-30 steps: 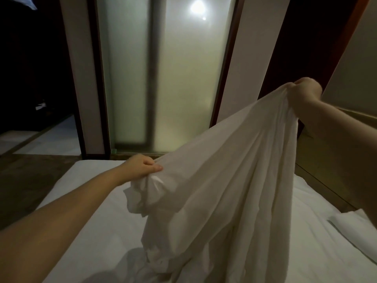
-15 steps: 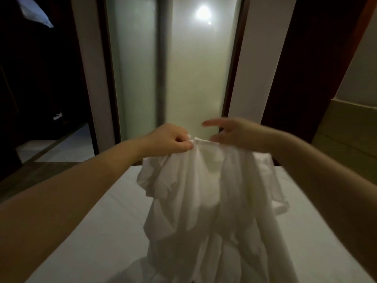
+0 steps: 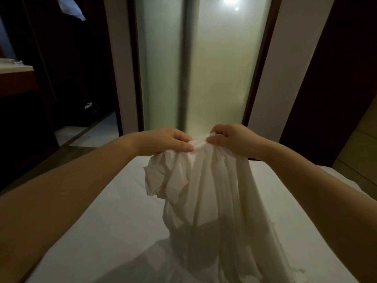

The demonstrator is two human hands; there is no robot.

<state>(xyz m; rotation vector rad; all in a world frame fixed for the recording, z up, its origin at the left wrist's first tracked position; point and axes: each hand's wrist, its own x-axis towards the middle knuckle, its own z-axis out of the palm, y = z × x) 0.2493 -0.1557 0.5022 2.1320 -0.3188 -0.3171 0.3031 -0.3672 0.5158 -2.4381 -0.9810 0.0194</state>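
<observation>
While both forearms are reaching forward over the bed, the left hand [image 3: 169, 142] is pinching the gathered top edge of a crumpled white fabric sheet [image 3: 204, 190], its fingers curling over the cloth and its thumb pressing against them from the near side. The right hand [image 3: 230, 139] is gripping the same edge just beside it, fingers curled round the hem, so that the two hands are almost touching. From this shared hold the sheet is hanging down in long vertical folds, with a bunched lobe bulging out below the left hand and the lower part lying on the flat white mattress of the bed [image 3: 102, 221]. Behind the hands, a tall frosted glass panel in a dark frame [image 3: 214, 68] is glowing with a round light [image 3: 230, 0] near its top. At the upper left, a pale hanging cloth [image 3: 71, 9] is showing against a dark opening.
</observation>
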